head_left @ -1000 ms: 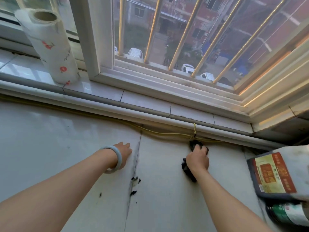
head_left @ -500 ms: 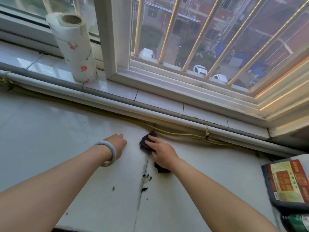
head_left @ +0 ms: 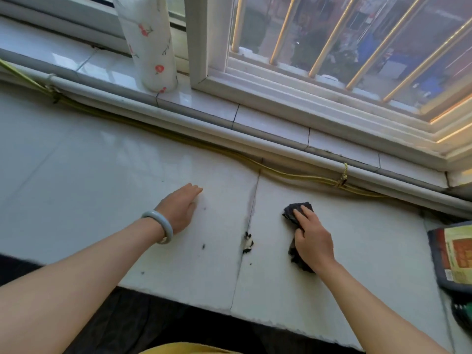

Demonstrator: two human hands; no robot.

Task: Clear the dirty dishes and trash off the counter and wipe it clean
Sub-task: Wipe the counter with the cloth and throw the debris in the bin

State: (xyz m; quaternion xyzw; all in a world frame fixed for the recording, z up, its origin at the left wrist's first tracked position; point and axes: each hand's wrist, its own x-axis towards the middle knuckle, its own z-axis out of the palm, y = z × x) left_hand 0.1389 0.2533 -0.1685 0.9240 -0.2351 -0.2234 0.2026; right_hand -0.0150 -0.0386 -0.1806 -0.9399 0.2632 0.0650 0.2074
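Note:
My right hand holds a dark crumpled cloth down on the white counter, just right of the tile seam. The cloth shows beyond my fingertips and again below my palm. Dark crumbs lie on the seam to the left of that hand, and smaller specks sit further left. My left hand, with a pale bangle on the wrist, rests flat on the counter left of the seam and holds nothing.
A flowered paper towel roll stands on the window sill at the back. A yellow cord runs along the pipe at the counter's rear edge. A printed package and a green item lie at the right edge.
My right hand swept the cloth left to the seam at the back, then back to the right and nearer to me. My left hand stayed flat in place.

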